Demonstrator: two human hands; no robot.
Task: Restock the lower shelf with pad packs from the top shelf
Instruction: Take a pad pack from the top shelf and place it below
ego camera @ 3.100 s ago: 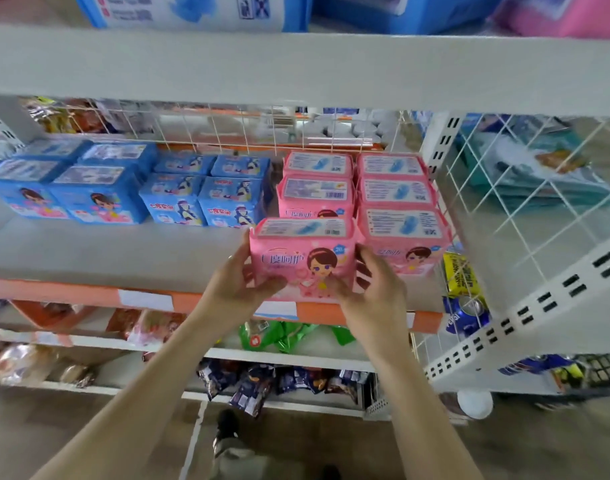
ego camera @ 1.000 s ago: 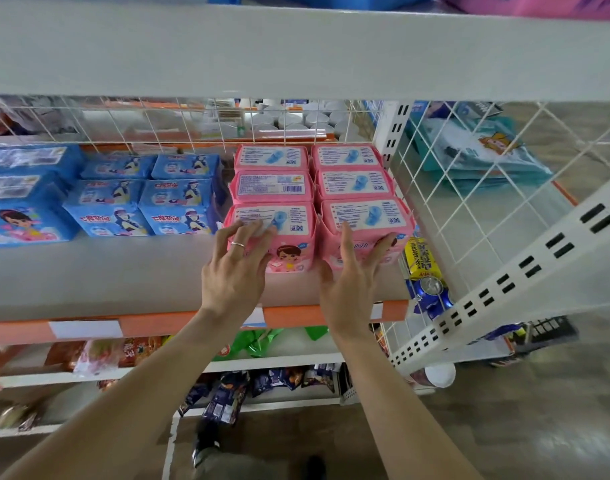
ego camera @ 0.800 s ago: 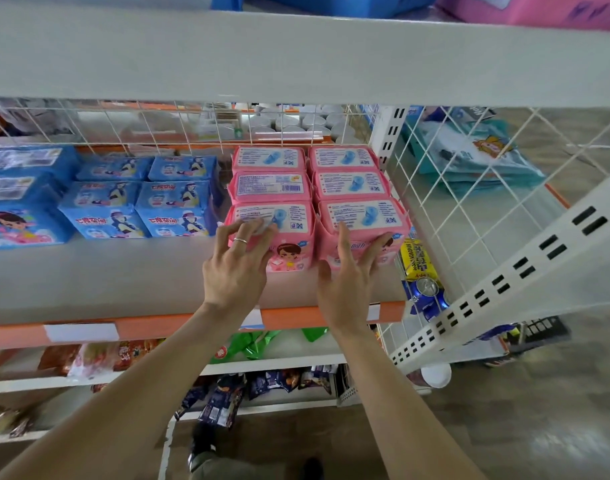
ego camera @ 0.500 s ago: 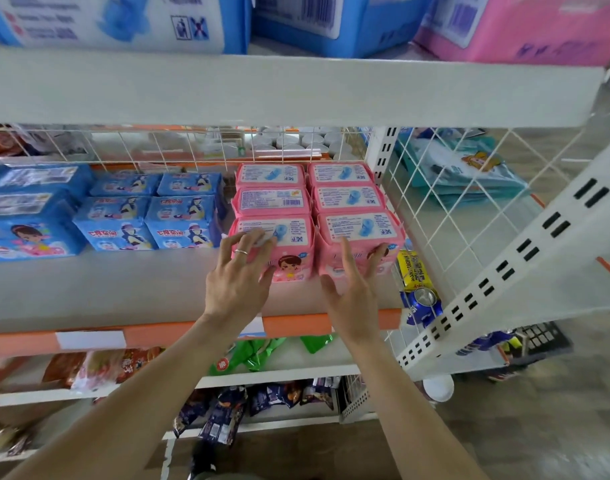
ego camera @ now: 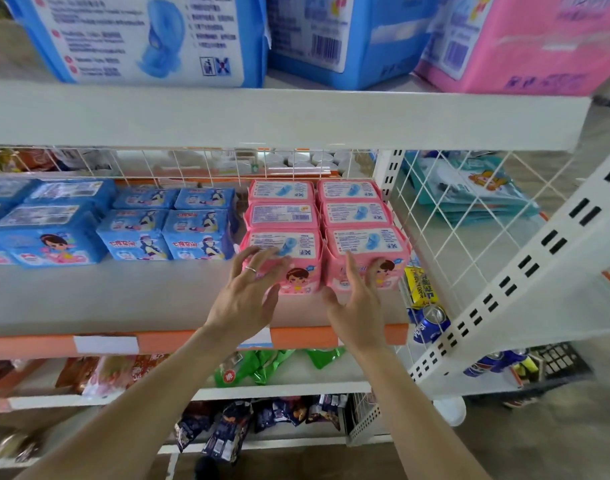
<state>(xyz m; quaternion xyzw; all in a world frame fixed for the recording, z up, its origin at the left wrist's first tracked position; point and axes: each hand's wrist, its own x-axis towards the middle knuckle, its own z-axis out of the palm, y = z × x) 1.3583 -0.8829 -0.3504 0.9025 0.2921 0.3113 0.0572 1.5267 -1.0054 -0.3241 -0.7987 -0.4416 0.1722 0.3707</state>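
Bare shelf (ego camera: pixel 123 299) lies open left of pink packs (ego camera: pixel 357 214); wire mesh (ego camera: pixel 445 216) walls the right.

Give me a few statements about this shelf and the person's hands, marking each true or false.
1. Both the left hand and the right hand reach the front pink pad packs with straight fingers, gripping nothing. True.
2. The blue pad packs lie right of the pink ones. False: they lie to their left.
3. The pink packs stand in two columns of three. True.
4. The right hand wears jewellery. False: the ring is on the left hand.
5. The top shelf holds no pink pack. False: a large pink pack sits at its right end.
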